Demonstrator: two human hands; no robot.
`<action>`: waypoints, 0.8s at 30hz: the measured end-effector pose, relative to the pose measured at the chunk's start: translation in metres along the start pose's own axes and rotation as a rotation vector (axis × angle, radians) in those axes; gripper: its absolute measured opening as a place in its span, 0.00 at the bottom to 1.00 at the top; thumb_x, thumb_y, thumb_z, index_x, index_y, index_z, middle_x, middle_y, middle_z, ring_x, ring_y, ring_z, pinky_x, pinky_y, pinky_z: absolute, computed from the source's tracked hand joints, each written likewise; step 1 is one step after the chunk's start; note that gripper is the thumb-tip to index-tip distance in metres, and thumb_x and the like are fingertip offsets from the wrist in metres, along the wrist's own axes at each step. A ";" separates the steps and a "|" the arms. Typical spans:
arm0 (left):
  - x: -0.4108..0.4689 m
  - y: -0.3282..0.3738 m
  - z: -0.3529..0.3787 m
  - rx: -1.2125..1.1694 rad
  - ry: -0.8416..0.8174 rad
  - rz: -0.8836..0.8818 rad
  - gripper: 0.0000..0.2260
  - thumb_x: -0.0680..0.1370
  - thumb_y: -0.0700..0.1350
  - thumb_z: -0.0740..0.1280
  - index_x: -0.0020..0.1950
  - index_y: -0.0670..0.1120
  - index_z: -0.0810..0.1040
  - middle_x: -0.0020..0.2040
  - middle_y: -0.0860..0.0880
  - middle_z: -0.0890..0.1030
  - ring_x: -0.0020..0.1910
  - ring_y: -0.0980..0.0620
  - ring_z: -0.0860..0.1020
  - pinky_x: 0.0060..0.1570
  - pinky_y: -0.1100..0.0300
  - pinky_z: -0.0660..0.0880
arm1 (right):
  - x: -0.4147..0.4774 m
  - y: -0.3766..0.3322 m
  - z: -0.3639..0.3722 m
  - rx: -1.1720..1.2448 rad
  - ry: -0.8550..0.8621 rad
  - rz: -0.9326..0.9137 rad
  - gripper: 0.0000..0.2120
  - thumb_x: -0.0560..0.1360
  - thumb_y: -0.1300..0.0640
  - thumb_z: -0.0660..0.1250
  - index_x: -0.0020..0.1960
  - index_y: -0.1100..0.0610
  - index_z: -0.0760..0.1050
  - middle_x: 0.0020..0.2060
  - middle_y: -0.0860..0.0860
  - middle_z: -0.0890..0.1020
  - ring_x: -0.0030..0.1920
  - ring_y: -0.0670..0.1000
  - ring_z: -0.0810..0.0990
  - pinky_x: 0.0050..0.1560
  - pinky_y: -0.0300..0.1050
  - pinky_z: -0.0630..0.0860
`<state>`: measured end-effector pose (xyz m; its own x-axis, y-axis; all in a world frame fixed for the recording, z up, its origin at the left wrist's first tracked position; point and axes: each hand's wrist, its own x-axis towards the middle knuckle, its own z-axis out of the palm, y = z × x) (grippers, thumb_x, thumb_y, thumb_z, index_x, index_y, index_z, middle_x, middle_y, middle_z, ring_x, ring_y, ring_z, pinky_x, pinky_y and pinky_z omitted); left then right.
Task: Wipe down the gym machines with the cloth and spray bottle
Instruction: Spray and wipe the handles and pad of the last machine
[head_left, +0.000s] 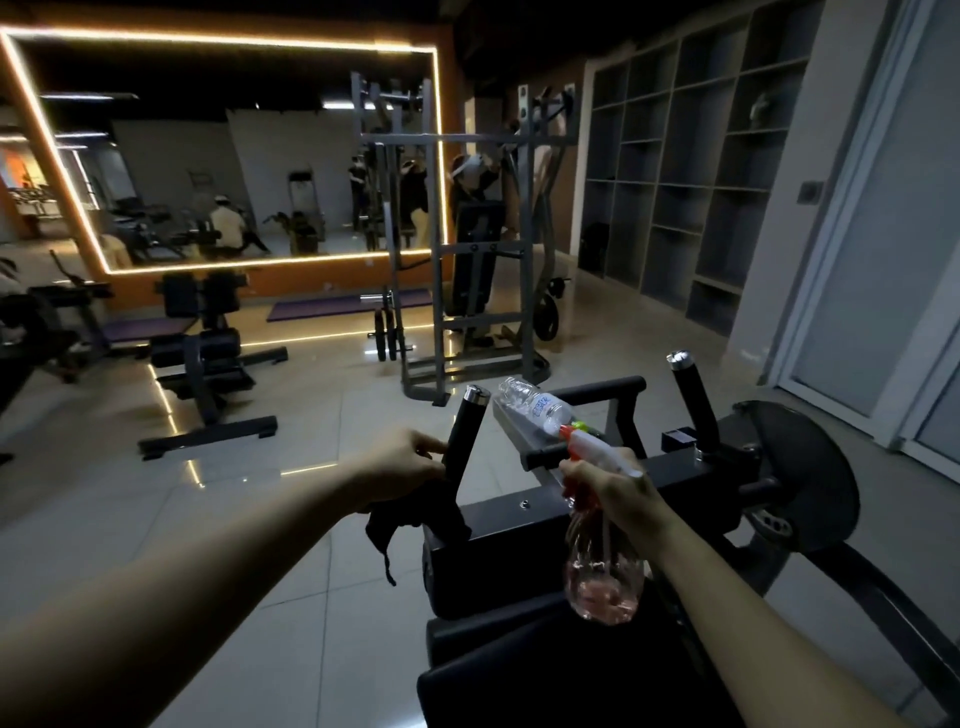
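Observation:
A black gym machine (685, 483) with two upright handles fills the lower right. My left hand (405, 467) grips a dark cloth (410, 519) against the base of the machine's left handle (467, 431); part of the cloth hangs down below the hand. My right hand (613, 491) holds a clear spray bottle (602, 577) by its neck, under its white and orange trigger head. The bottle hangs over the machine's black pad and holds pinkish liquid.
A clear plastic water bottle (535, 405) lies on the machine's small tray. A grey rack machine (467, 260) stands ahead, black benches (208, 374) to the left on the shiny tiled floor. A lit wall mirror (234, 156) and open shelving (675, 171) line the walls.

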<state>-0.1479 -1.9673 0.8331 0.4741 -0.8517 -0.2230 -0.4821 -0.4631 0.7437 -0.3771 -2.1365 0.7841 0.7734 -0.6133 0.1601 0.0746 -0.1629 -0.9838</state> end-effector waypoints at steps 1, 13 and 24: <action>-0.001 0.001 0.002 -0.017 0.010 -0.016 0.21 0.81 0.40 0.68 0.74 0.45 0.73 0.48 0.48 0.81 0.34 0.58 0.81 0.34 0.69 0.75 | 0.001 0.000 -0.002 -0.022 -0.028 0.003 0.15 0.72 0.53 0.70 0.56 0.59 0.82 0.40 0.58 0.83 0.42 0.54 0.81 0.41 0.45 0.76; -0.017 -0.001 0.018 -0.164 0.024 -0.075 0.27 0.81 0.38 0.66 0.79 0.51 0.66 0.48 0.44 0.82 0.33 0.54 0.83 0.34 0.62 0.79 | -0.011 0.026 -0.002 -0.078 -0.179 0.070 0.08 0.75 0.60 0.71 0.49 0.65 0.79 0.39 0.59 0.83 0.40 0.55 0.81 0.41 0.51 0.77; -0.018 -0.009 0.027 -0.241 0.007 -0.096 0.29 0.81 0.39 0.67 0.80 0.56 0.64 0.57 0.39 0.81 0.47 0.45 0.84 0.40 0.58 0.82 | -0.025 0.046 -0.003 -0.130 -0.250 0.227 0.09 0.74 0.62 0.72 0.47 0.68 0.78 0.36 0.61 0.80 0.37 0.54 0.80 0.37 0.45 0.74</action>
<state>-0.1721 -1.9540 0.8136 0.5144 -0.8048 -0.2961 -0.2458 -0.4691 0.8482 -0.3942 -2.1309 0.7351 0.8922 -0.4400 -0.1017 -0.1851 -0.1509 -0.9711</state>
